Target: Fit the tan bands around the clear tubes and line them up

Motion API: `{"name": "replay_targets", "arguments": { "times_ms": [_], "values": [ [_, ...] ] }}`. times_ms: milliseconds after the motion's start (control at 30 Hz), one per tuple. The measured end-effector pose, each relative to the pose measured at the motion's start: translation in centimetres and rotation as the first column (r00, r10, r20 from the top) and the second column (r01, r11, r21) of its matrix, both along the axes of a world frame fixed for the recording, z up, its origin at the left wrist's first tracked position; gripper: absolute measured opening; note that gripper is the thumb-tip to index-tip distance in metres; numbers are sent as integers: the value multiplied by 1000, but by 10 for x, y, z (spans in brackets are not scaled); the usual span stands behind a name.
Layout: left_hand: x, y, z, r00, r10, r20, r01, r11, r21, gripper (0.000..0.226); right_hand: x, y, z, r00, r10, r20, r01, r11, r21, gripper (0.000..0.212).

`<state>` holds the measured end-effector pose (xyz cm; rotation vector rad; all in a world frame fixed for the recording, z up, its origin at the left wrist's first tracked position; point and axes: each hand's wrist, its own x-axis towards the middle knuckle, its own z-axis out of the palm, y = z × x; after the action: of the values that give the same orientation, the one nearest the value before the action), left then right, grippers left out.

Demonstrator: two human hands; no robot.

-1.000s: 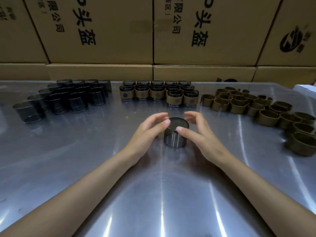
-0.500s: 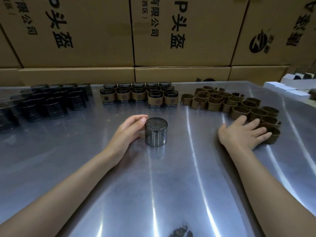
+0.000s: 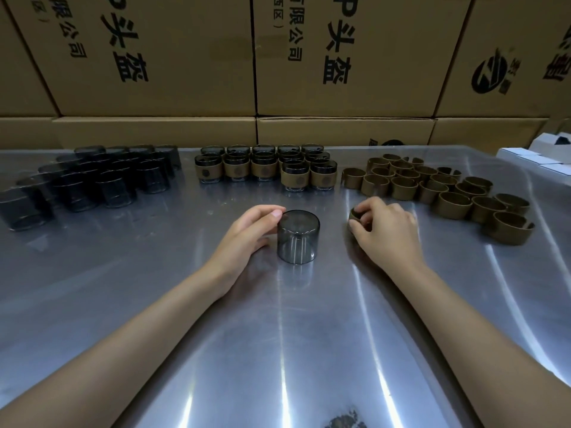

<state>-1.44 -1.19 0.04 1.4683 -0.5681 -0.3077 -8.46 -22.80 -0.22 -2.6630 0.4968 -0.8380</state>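
With our left hand (image 3: 247, 239) steadying the clear tube (image 3: 298, 236) by fingertips at its rim, and our right hand (image 3: 386, 233) curled around a tan band (image 3: 355, 215) just right of it, we should lower the band squarely over the top.

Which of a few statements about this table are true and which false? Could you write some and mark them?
1. The right hand grips a tan band. True.
2. The clear tube by the left hand already wears a band. False: it is bare.
3. The loose bands lie on the right of the table. True.
4. The banded tubes stand at the near edge. False: they stand at the far side, before the cardboard boxes.
5. The left hand is lifting the tube. False: it stands on the table.
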Motion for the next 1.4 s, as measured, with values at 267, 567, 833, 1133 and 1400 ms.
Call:
{"name": "replay_targets", "arguments": {
  "times_ms": [267, 567, 833, 1133, 1400],
  "values": [
    [-3, 0, 2, 1000, 27, 0, -27, 1000, 14, 18, -2, 23, 12, 919, 243, 310, -218, 969, -113, 11],
    [-12, 1, 8, 964, 108, 242, -99, 994, -51, 20, -8, 73, 13, 779, 466, 419, -256, 847, -466, 14],
    [-13, 0, 8, 924, 161, 348, -154, 987, -49, 24, -10, 77, 15, 732, 491, 472, -368, 868, -334, 31],
    [-13, -2, 4, 941, 121, 315, -127, 992, 0, 34, -4, 64, 2, 834, 489, 254, -539, 820, 193, 44],
    [-8, -5, 1, 972, 15, 235, -44, 992, 118, 48, 2, 63, -6, 864, 460, 204, -502, 760, 414, 40]
  ]
}}
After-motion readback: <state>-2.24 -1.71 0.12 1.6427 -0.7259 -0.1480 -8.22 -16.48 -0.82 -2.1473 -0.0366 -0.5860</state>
